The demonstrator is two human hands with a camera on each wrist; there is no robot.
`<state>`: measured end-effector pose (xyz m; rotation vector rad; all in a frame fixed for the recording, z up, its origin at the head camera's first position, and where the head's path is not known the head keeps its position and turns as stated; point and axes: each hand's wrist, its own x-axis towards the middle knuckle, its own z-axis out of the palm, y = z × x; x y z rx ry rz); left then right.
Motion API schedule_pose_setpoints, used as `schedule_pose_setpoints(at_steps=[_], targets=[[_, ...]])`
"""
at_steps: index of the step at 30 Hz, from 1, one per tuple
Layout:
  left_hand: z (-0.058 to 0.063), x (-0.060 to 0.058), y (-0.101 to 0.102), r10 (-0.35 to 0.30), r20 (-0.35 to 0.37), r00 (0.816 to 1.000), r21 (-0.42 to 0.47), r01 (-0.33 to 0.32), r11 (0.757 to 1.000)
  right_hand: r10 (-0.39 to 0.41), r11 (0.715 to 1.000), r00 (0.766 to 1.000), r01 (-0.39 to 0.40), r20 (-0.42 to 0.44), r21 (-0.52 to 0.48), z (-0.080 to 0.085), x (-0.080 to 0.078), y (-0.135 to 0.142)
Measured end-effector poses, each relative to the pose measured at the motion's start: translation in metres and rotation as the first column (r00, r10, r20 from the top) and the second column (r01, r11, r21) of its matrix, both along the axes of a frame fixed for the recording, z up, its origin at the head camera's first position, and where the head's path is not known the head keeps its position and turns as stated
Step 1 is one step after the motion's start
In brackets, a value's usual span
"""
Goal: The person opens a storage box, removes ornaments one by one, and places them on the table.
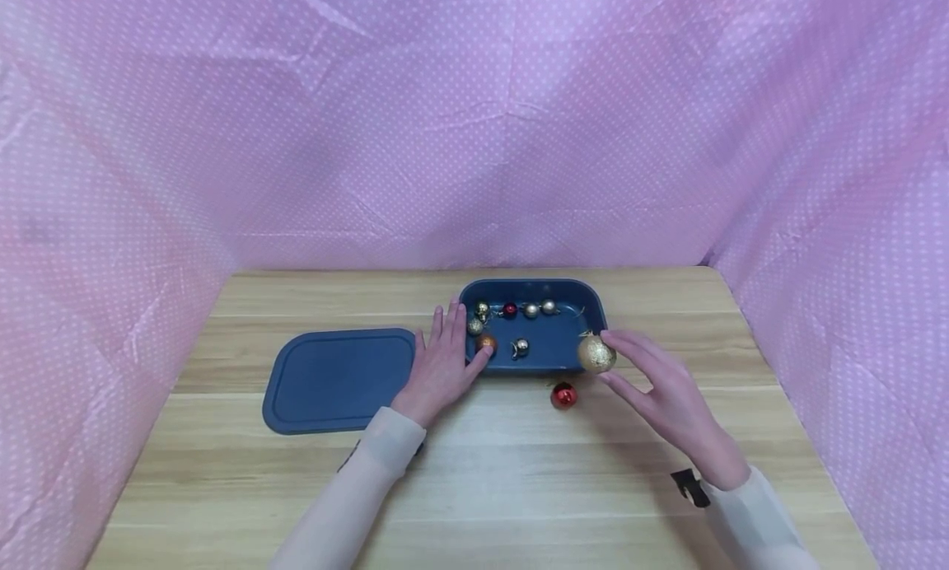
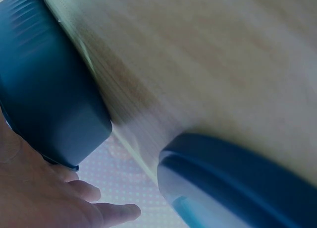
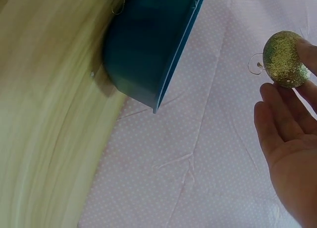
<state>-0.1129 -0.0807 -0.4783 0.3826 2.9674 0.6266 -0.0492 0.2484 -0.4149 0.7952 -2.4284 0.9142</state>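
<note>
A gold glitter Christmas ball with a thin hanging loop is pinched between thumb and fingers of my right hand, over the near right corner of the blue box. My left hand rests on the box's left rim, fingers extended along it and thumb reaching over the near left corner. Beside that thumb, inside the box, lies an orange ball. Several small gold and silver balls and a dark red ball also lie in the box. In the right wrist view, the glitter ball hangs apart from the box.
A shiny red ball lies on the wooden table in front of the box. The flat blue lid is on the table at the left, beside my left hand. Pink dotted cloth encloses the table at the back and sides.
</note>
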Motion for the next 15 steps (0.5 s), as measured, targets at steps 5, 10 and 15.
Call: schedule_pose_setpoints(at_steps=[5,10,15], targets=[[-0.001,-0.001,0.000,0.002,-0.005,1.000,0.003,-0.002,1.000,0.002,1.000,1.000,-0.002,0.002,0.007,-0.004,0.006,0.005],[-0.001,-0.001,0.000,0.005,0.000,1.000,0.001,-0.005,1.000,0.025,0.999,1.000,-0.025,0.003,0.024,-0.011,0.011,0.010],[0.000,-0.001,0.000,0.006,0.009,1.000,-0.009,-0.006,1.000,0.031,0.999,0.999,-0.031,0.014,0.040,-0.018,0.016,0.015]])
